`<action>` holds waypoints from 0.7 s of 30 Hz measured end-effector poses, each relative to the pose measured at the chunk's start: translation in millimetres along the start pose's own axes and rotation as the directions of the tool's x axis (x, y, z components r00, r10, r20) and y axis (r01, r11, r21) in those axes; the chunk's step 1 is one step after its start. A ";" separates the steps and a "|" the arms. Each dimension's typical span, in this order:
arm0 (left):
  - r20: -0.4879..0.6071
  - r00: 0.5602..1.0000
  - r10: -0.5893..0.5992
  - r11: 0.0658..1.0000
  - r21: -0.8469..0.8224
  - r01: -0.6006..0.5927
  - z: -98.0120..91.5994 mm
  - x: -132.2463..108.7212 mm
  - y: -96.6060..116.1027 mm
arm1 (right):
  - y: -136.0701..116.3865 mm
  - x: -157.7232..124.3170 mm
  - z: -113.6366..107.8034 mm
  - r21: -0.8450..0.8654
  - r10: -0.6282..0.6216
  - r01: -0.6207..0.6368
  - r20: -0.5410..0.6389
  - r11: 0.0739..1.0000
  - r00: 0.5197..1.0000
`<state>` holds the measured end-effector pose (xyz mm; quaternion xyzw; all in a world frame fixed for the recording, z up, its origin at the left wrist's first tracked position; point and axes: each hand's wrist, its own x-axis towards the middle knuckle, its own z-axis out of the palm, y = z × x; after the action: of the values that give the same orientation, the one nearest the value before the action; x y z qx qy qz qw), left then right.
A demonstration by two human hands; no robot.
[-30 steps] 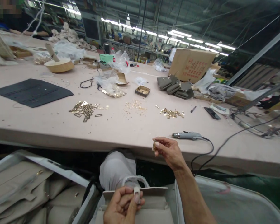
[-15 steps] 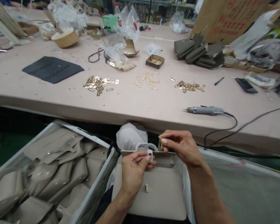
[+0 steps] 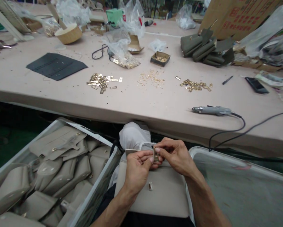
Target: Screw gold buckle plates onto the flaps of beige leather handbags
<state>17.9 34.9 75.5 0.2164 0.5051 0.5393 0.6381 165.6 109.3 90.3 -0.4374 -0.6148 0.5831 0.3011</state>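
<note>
A beige leather bag (image 3: pixel 155 195) lies on my lap below the table edge. My left hand (image 3: pixel 138 168) pinches the small strap tab at the bag's top edge, fingers closed. My right hand (image 3: pixel 176 156) is closed on a small gold metal clasp (image 3: pixel 156 154) and holds it against that tab, so both hands meet there. A second small metal fitting (image 3: pixel 150 186) sits lower on the bag's front.
A bin (image 3: pixel 96 192) of beige bags stands at my left, a grey bin (image 3: pixel 261 164) at my right. On the pink table (image 3: pixel 132 104) lie piles of gold hardware (image 3: pixel 101 82), an electric screwdriver (image 3: pixel 212 110) with cord, a dark mat (image 3: pixel 56 65), olive bags (image 3: pixel 202 47) and a phone (image 3: pixel 256 85).
My right hand came down from the table edge with the gold clasp to the bag's top tab. My view tilted down, and the left hand stayed on the tab.
</note>
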 end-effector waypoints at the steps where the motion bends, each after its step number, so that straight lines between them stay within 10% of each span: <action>1: 0.003 1.000 -0.004 1.000 -0.003 0.004 0.2 0.1 0.0 | 1.2 -0.4 0.7 -0.013 -0.004 0.004 -0.014 1.000 1.000; 21: -0.031 0.999 -0.014 0.999 0.042 0.015 -2.3 2.2 -4.6 | 12.7 -11.8 10.9 -0.145 -0.063 0.046 -0.112 0.988 0.992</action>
<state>17.9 34.8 69.9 0.2181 0.5277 0.5271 0.6294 163.5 93.1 77.9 -0.4739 -0.6481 0.5028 0.3202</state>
